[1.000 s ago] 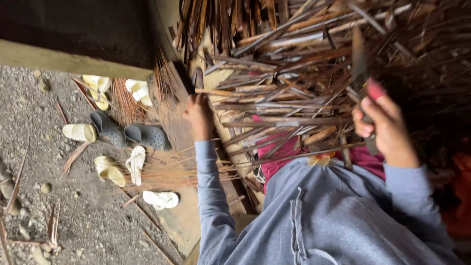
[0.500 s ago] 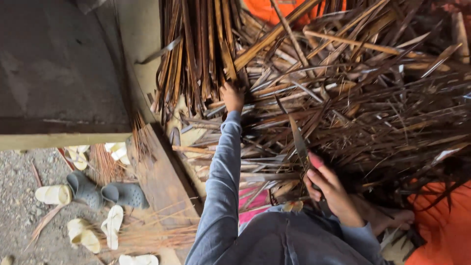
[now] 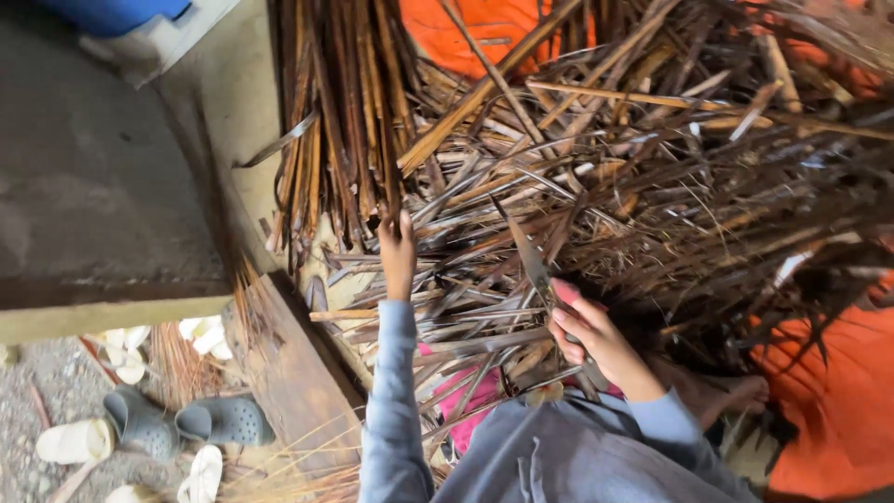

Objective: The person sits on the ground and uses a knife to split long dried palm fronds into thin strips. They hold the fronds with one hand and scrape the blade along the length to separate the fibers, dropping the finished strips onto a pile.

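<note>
Brown dried palm leaf strips (image 3: pixel 596 205) lie heaped across the middle and right. The left hand (image 3: pixel 398 250) reaches into the heap, its fingers hidden among strips, so I cannot tell their state. The right hand (image 3: pixel 587 331) has fingers wrapped tight round a knife (image 3: pixel 533 261), near the pile's edge.

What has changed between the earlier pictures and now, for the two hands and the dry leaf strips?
The left hand has reached further into the heap of dry brown leaf strips, toward the upright bundle of reddish-brown sticks. The right hand has kept its grip on the long dark blade. The view has shifted onto the heap. The grey rubber clogs stayed on the ground.
</note>
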